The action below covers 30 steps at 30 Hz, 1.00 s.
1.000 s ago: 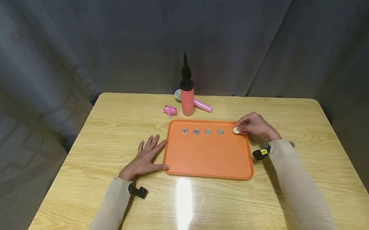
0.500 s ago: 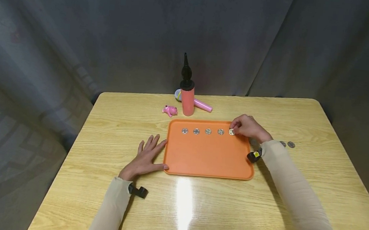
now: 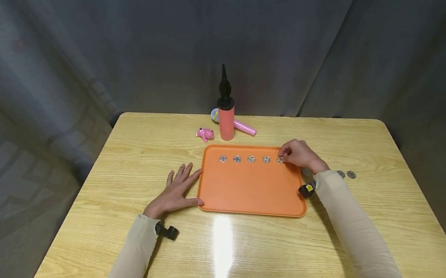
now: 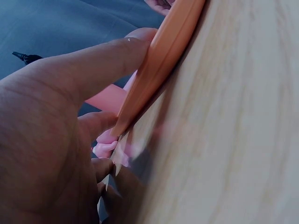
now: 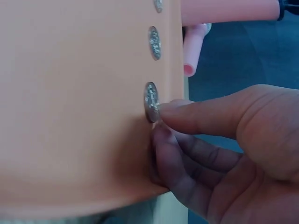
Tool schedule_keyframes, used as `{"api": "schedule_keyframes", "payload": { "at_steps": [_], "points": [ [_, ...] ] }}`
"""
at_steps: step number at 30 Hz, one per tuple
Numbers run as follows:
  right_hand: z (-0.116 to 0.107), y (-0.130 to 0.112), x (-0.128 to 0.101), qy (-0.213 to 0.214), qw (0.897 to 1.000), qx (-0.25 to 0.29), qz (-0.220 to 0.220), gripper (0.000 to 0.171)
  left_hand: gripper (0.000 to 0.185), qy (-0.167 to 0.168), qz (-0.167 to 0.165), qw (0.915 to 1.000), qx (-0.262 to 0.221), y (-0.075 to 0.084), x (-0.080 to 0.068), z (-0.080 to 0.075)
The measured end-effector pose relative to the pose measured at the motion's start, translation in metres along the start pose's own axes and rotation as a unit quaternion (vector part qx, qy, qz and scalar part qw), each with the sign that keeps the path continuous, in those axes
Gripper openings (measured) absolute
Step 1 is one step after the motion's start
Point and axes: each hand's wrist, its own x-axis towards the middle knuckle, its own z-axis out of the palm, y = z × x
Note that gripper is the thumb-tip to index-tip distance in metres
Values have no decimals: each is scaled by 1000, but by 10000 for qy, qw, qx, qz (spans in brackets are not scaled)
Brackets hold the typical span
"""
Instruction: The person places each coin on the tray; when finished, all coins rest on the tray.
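Pinching: R grip looks lightly clamped on the end coin, thumb tip at its rim, fingers curled in close; how firmly, can't tell.
End coin: flat or nr flat on the orange tray, close to its far R corner, R-most of the row.
Coin vs hands: it lies just L of the R fingertips, thumb touching. Round, so no long axis to mind. R grip's the near one; L grip is well apart, across the tray.
Row: 4 more coins run L to R nr the far rim, none touching; end coin abt in line w/ them.
L side: fingers spread, thumb & index tips at the tray's L rim, no coin held.
Loose coins: on the wood counter, R of tray, just past the R wrist; another nr the tray edge, half hid by that wrist, so can't vouch for the count.
Back of counter: balloon pump upright, toy mic lying slantwise behind it, pink animal figurine to L.
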Motion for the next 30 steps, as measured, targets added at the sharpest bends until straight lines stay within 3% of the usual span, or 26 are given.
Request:
{"api": "schedule_keyframes", "payload": {
  "at_steps": [7, 18, 30],
  "points": [
    [-14, 4, -10, 212, 9997, 78, -99, 8, 98, 9, -22, 10000, 4, 1, -1, 0],
    [-38, 19, -40, 295, 9995, 34, 139, 15, 98, 19, 13, 10000, 57, 0, -1, 0],
    [-31, 37, -58, -158, 9993, -334, 87, 8, 98, 56, 9, 10000, 30, 0, -1, 0]
  ]
}}
